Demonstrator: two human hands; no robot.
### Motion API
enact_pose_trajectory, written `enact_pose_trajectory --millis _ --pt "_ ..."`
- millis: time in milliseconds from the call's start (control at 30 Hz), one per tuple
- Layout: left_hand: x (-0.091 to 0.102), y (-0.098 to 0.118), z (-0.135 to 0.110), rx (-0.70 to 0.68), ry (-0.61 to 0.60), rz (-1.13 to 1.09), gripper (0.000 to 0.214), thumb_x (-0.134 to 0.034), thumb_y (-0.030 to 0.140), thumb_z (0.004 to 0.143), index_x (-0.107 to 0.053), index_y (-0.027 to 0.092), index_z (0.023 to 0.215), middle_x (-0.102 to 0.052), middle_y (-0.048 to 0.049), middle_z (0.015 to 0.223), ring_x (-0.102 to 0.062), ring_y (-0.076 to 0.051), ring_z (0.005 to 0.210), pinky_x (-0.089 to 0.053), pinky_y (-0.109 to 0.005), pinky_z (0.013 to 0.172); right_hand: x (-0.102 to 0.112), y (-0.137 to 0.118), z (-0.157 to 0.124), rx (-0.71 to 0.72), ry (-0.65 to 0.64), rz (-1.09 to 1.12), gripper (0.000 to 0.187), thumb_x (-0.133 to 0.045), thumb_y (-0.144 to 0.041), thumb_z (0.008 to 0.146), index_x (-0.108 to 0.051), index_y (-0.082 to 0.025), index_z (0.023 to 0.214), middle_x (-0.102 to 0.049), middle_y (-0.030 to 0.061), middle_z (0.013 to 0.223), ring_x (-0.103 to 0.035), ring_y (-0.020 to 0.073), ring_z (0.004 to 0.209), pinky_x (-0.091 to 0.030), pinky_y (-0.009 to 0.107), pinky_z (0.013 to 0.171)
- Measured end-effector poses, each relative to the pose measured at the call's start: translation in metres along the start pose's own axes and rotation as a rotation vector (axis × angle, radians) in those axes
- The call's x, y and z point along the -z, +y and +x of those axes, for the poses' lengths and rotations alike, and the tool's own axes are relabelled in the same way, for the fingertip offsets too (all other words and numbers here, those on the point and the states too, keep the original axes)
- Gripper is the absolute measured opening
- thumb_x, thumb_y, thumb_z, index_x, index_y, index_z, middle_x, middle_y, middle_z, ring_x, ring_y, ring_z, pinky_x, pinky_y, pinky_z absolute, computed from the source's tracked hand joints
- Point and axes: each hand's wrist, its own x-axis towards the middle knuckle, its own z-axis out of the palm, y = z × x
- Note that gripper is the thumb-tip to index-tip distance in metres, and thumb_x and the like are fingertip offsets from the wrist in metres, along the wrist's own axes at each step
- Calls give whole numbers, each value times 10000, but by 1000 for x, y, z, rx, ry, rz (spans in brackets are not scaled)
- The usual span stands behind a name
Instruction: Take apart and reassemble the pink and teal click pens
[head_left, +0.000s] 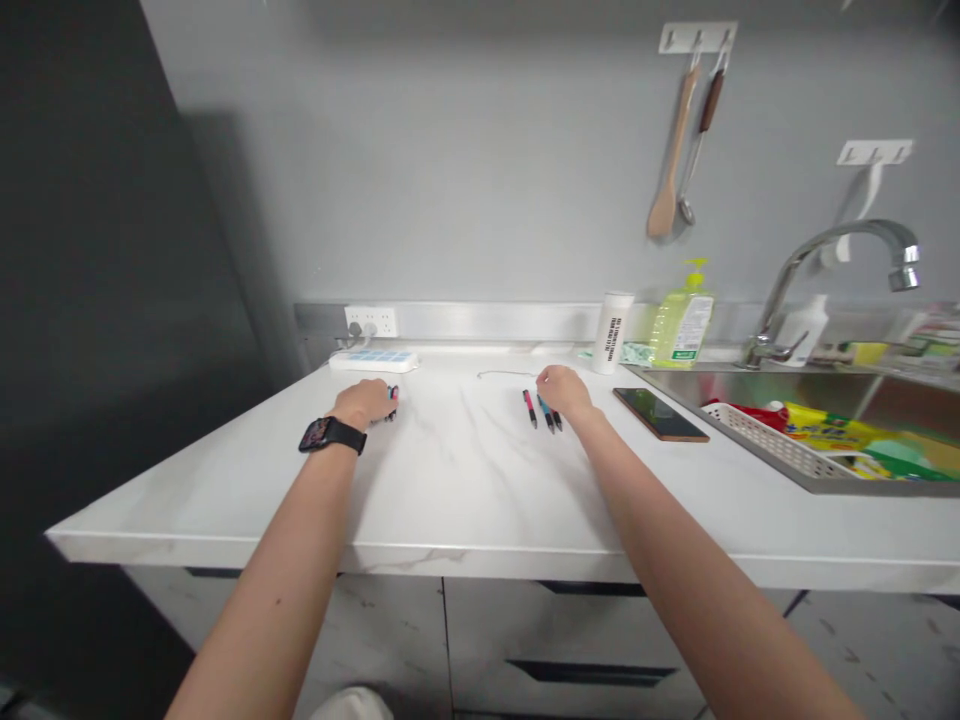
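My left hand [364,402], with a black watch on the wrist, rests low over the left part of the white countertop [465,490]. Its fingers are curled in against a small bunch of pens [393,402], which it mostly hides. To the right, my right hand [565,392] is closed at the upper ends of a blue pen [546,412] and a black pen [557,421]. Which of these its fingertips grip is partly hidden. Just left of them a pink pen [529,408] lies on the counter, apart from the hand.
A power strip [375,360] lies at the back left. On the right are a phone [660,414], a white cup [613,332], a yellow-green soap bottle [682,322] and a sink [817,488] with a faucet [780,285]. A thin cord [506,373] lies near the wall.
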Motion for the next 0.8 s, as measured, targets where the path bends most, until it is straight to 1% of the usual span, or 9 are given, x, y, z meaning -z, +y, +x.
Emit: enact_pose_trajectory --millis 133,200,233,367,467,600,800 --pt "-2 4 -2 -56 26 -3 415 -530 399 676 -684 110 930 -656 -232 1028 -622 -342 929 -467 -364 723 -3 -9 -2 69 41 -13 286 -441 -146 779 -692 -123 915 -672 172 990 -621 249 943 -435 289 765" --pt "-3 8 -4 -82 92 0 391 -519 371 693 -686 107 929 -649 -234 1047 -611 -342 964 -467 -367 743 -4 -12 -4 81 36 -23 291 -430 -152 786 -690 -120 912 -675 176 975 -623 252 935 -433 289 756" --pt "-3 10 -5 -92 106 0 381 -505 357 707 -687 108 931 -648 -233 1051 -608 -340 976 -466 -368 753 -5 -13 -5 81 28 -24 290 -431 -152 784 -691 -120 907 -677 177 964 -625 251 928 -432 288 752" --pt "-4 16 -10 -103 57 7 392 -516 317 713 -675 73 976 -637 -271 1048 -606 -367 976 -468 -407 765 -5 -14 -6 75 4 -18 292 -424 -154 780 -685 -135 911 -681 166 963 -626 258 932 -431 294 743" --pt "-4 17 -12 -60 60 -6 380 -538 257 698 -669 62 996 -632 -283 1049 -600 -377 988 -465 -426 781 -6 -13 -6 78 3 -19 290 -422 -160 783 -678 -140 919 -676 162 992 -621 265 951 -431 302 754" --pt "-4 19 -14 20 73 -8 393 -521 213 709 -653 46 1039 -624 -278 1075 -591 -372 1014 -467 -433 792 -7 -14 -7 69 -9 -1 272 -437 -143 765 -677 -143 894 -681 155 966 -622 262 950 -432 301 763" --pt "-6 26 -14 56 55 61 430 -501 282 747 -632 64 1094 -626 -236 1109 -581 -325 1055 -466 -395 831 -5 -14 -8 72 -26 5 270 -454 -127 742 -673 -136 901 -678 149 980 -623 253 946 -441 298 776"
